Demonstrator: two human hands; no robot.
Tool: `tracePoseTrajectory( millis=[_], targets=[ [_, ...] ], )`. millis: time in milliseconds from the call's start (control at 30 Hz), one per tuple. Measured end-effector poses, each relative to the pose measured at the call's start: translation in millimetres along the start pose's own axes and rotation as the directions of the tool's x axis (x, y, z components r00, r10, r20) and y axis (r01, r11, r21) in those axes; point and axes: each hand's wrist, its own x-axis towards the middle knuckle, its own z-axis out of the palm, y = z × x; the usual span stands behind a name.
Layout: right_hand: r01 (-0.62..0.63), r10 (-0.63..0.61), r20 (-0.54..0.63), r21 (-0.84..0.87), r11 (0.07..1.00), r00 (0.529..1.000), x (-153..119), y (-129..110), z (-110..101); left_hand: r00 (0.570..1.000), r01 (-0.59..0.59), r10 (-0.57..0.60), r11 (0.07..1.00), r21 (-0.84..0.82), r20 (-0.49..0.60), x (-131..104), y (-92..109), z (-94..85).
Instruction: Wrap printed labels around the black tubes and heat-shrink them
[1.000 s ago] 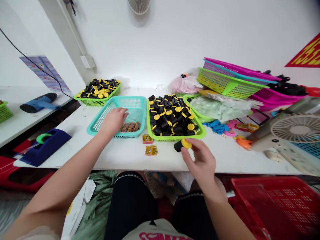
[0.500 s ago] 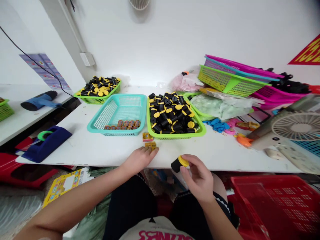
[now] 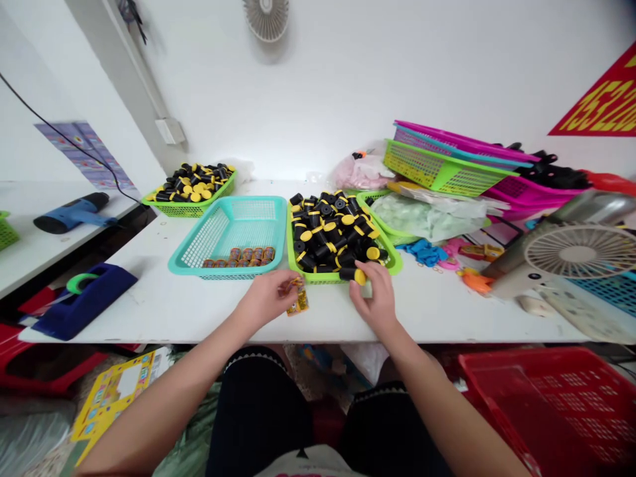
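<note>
My left hand (image 3: 273, 293) pinches a small printed label piece (image 3: 294, 283), partly hidden by the fingers. Just below it a yellow label stack (image 3: 299, 303) lies on the white table. In my right hand (image 3: 373, 291) is a black canister with a yellow lid (image 3: 353, 275), held at the front rim of the green basket (image 3: 318, 277), which is heaped with similar canisters. To the left stands a turquoise basket (image 3: 186, 265), with several label-wrapped pieces (image 3: 246, 257) along its front side.
Another green basket (image 3: 183, 209) of canisters stands back left. A blue tape dispenser (image 3: 92, 301) and a heat gun (image 3: 74, 213) are at left. Stacked baskets (image 3: 447, 165), bags (image 3: 422, 215) and a fan (image 3: 579, 252) crowd the right. A red crate (image 3: 551, 397) is below.
My right hand has moved up and forward with the canister to the green basket's rim. My left hand has lifted a label piece from the table. The camera view has shifted slightly.
</note>
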Motion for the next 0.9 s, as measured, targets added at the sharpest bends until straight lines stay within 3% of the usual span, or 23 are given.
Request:
tracePoseTrajectory(
  millis=[67, 133, 200, 333, 433, 500, 600, 733, 800, 900],
  targets=[
    [0.097, -0.097, 0.006, -0.119, 0.988, 0.995, 10.0, 11.8, 17.7, 0.982, -0.177, 0.178, 0.984, 0.013, -0.06, 7.4, -5.1, 0.8],
    [0.12, -0.111, 0.054, -0.225, 0.967, 0.992, 17.7, 16.3, 30.7, 0.921, -0.357, 0.369, 0.928, 0.109, -0.122, 16.9, -16.8, 1.0],
    [0.147, -0.13, 0.077, -0.297, 0.943, 0.989, 21.9, 16.7, 38.5, 0.856, -0.458, 0.491, 0.865, 0.204, -0.162, 27.7, -30.8, -0.1],
    [0.2, -0.195, 0.049, -0.336, 0.92, 0.98, 24.8, 19.8, 47.5, 0.828, -0.5, 0.542, 0.829, 0.248, -0.142, 49.3, -49.1, -3.5],
    [0.131, -0.12, 0.053, -0.35, 0.928, 0.991, 30.3, 27.7, 58.2, 0.816, -0.521, 0.561, 0.817, 0.246, -0.138, 60.4, -53.5, -5.6],
    [0.071, -0.053, 0.061, -0.363, 0.929, 0.997, 36.4, 33.5, 68.3, 0.824, -0.502, 0.549, 0.822, 0.27, -0.138, 63.5, -55.1, -6.8],
    [0.02, 0.009, 0.077, -0.372, 0.928, 0.997, 46.9, 42.2, 85.6, 0.87, -0.412, 0.467, 0.864, 0.291, -0.155, 65.1, -58.0, -9.1],
    [-0.067, 0.111, 0.113, -0.334, 0.94, 0.987, 61.6, 54.6, 101.7, 0.959, -0.184, 0.204, 0.976, 0.117, -0.198, 76.6, -62.9, -13.3],
    [-0.153, 0.19, 0.127, -0.258, 0.954, 0.974, 67.2, 59.8, 101.5, 0.964, -0.097, 0.094, 0.995, 0.001, -0.249, 88.5, -62.7, -14.9],
    [-0.285, 0.281, 0.093, 0.029, 0.958, 0.955, 69.9, 65.1, 89.6, 0.936, -0.106, 0.009, 0.96, -0.258, -0.352, 106.6, -51.7, -13.5]
  ],
)
